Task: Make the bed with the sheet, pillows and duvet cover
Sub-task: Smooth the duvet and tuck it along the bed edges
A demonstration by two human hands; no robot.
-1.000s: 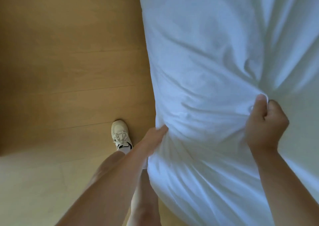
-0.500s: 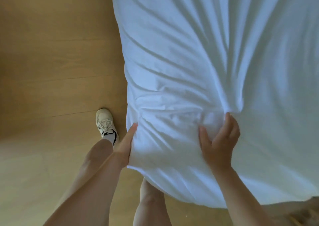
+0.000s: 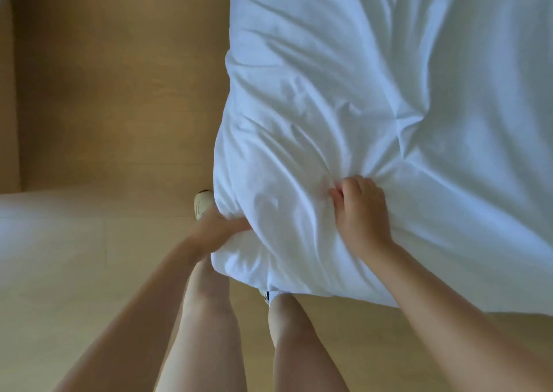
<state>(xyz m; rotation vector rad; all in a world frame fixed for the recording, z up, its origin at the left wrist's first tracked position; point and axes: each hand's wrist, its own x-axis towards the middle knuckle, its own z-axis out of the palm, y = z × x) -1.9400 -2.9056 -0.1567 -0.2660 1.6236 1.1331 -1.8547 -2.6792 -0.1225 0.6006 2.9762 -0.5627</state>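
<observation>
Head view, looking straight down.

The duvet (image 3: 389,92) fills the right side and the top of the frame. It is white, puffy and heavily creased. Its left edge runs down the middle of the picture and its near edge crosses low on the right. What it rests on is hidden. Creases fan out from one spot near its lower left corner.

The floor (image 3: 104,92) is wood boards, darker brown at upper left and paler and brightly lit across the lower half. It shows left of the duvet and below its near edge.

Both arms are bare. The left arm (image 3: 134,317) rises from the bottom left toward the duvet's corner. The right arm (image 3: 449,311) comes in from the bottom right and crosses over the near edge.

The left leg (image 3: 206,317) and right leg (image 3: 296,346), also bare, stand between the arms at the duvet's corner. The cloth hides the lower part of each.

The right hand (image 3: 360,212) sits on top of the duvet, fingers curled tight, with a bunch of cloth gathered in the fist where the creases meet. The left hand (image 3: 218,227) is at the left edge, just beside the corner, fingers curled into a fold and gripping it. It is blurred, so single fingers cannot be made out.

A pale shoe (image 3: 202,201) stands on the floor, its toe showing past the duvet's left edge, close by the left hand. A sliver of a second shoe (image 3: 266,294) shows under the near edge, by the right leg.
</observation>
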